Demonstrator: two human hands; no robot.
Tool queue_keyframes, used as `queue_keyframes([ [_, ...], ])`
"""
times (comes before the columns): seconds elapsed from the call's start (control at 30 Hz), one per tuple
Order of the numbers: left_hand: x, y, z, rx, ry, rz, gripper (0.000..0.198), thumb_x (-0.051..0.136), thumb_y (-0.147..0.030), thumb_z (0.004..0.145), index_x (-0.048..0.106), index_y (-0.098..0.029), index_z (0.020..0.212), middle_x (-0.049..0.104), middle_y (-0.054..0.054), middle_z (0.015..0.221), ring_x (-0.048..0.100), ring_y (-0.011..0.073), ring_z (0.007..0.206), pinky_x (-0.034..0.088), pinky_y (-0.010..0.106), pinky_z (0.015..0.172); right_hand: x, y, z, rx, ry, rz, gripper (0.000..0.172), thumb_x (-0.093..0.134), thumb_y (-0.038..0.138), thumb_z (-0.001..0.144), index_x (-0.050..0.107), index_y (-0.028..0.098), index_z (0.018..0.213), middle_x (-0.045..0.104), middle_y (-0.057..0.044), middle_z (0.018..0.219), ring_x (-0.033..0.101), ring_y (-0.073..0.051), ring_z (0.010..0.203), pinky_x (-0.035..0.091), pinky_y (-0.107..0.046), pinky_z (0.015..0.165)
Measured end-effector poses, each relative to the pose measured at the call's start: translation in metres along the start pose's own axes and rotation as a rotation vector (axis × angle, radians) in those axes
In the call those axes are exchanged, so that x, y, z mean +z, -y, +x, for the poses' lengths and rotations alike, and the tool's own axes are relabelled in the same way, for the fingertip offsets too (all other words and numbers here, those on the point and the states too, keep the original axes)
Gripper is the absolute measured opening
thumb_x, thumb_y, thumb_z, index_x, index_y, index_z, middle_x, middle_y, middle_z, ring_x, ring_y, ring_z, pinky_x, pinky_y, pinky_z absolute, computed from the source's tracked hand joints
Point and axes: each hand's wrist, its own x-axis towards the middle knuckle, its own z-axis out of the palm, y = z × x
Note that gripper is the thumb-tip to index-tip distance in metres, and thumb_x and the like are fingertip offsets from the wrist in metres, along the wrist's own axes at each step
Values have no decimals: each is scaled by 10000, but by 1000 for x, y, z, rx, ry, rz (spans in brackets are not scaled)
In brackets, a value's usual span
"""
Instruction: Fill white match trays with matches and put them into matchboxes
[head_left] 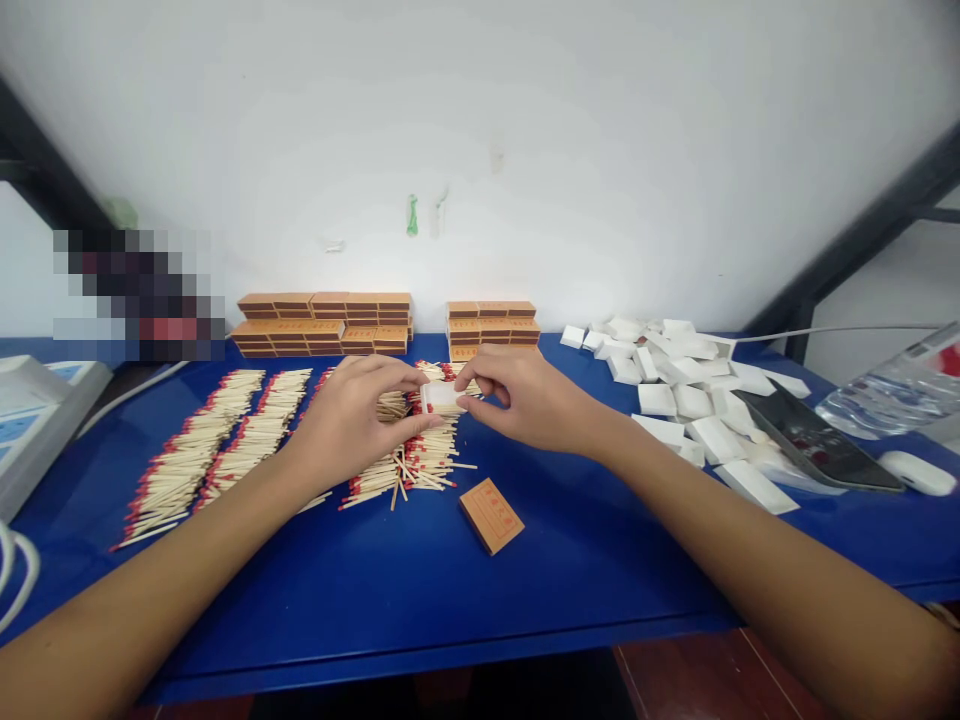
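Note:
Between my two hands is a small white matchbox tray (444,394), held above the piled matches. My left hand (352,410) grips its left end between thumb and fingers. At the opposite end, the thumb and fingertips of my right hand (510,395) pinch the tray's edge. Some red match heads show at the tray's left side; how full it is I cannot tell. Below lie loose red-headed matches (431,450), partly hidden by my hands. An orange matchbox sleeve (492,515) lies flat on the blue table (375,610), nearer to me.
Rows of matches (191,450) lie at left. Orange matchboxes stand in a left stack (322,325) and a right stack (491,325) against the wall. White trays (690,400) are heaped at right, beside a phone (814,440), white mouse (916,473) and plastic bottle (885,390). A power strip (45,430) sits left.

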Motion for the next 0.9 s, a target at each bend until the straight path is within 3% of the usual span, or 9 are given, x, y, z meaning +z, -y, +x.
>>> queue_keyframes([
  [0.17,-3,3,2,-14,-13,32,341,789,-495,877,720,-236,1087,783,46,1097,717,251,1019,506,391,938,-5,-16,1,26,-29,-4,85,605,219,926,688,203,938,578,-11,795,513,-153,720,370,-302,678],
  [0.3,-4,6,2,-48,-16,50,330,797,-479,868,719,-237,1078,782,52,1100,717,259,998,515,404,915,-5,-37,2,97,185,-9,56,679,186,879,722,188,915,629,-16,800,534,-146,710,355,-290,654],
  [0.4,-2,8,2,-49,-22,47,346,796,-487,869,716,-230,1086,782,60,1106,715,263,1009,516,409,920,-1,-44,3,160,253,-4,44,677,161,887,716,176,900,627,-8,775,522,-133,672,335,-282,631],
  [0.57,-1,8,2,-50,-24,46,347,803,-486,863,717,-231,1081,779,55,1090,714,262,1006,514,404,918,5,-42,3,148,268,19,84,633,106,902,684,170,884,636,-17,800,524,-139,693,343,-279,640],
  [0.73,-1,8,2,-48,-21,46,346,798,-499,866,720,-240,1083,778,45,1096,714,256,1008,507,397,929,9,-40,3,142,230,23,15,649,164,935,661,168,941,602,-8,808,487,-130,678,333,-278,659],
  [0.9,-1,8,1,-44,-21,45,338,808,-474,862,718,-231,1080,777,47,1089,710,252,1014,502,392,922,12,-40,3,160,237,8,61,611,179,963,663,169,934,605,-17,802,487,-138,680,328,-281,664],
])
